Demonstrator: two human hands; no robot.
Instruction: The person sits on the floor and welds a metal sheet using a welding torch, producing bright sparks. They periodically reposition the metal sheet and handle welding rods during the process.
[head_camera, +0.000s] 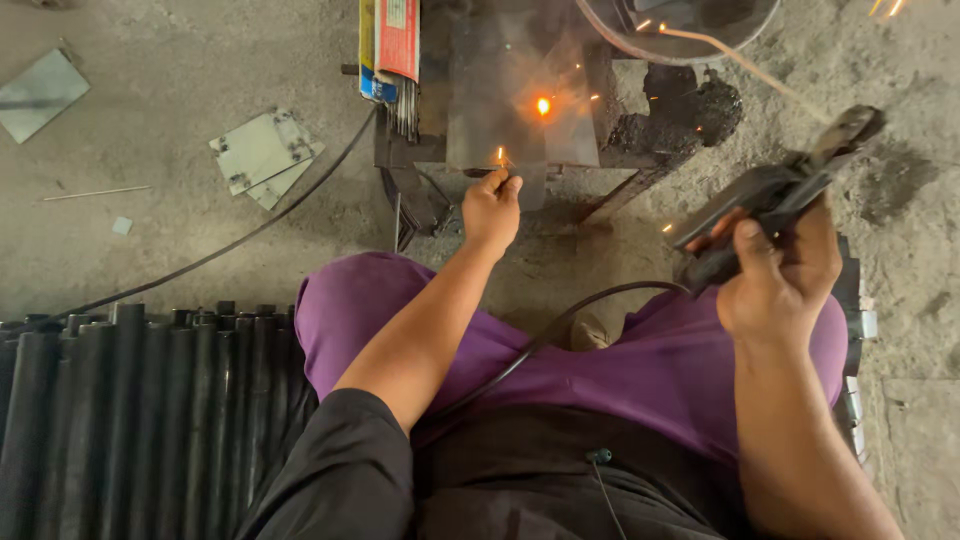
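Left hand (491, 208) is pinching a thin glowing rod (500, 160) at the metal stand (520, 120) ahead, right hand (780, 275) is gripping the welding holder (775, 205) tight above the right knee, sparks flying.

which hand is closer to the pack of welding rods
Left. The left hand is just right of and below the rod pack; the right hand, gripping the electrode holder, is far right.
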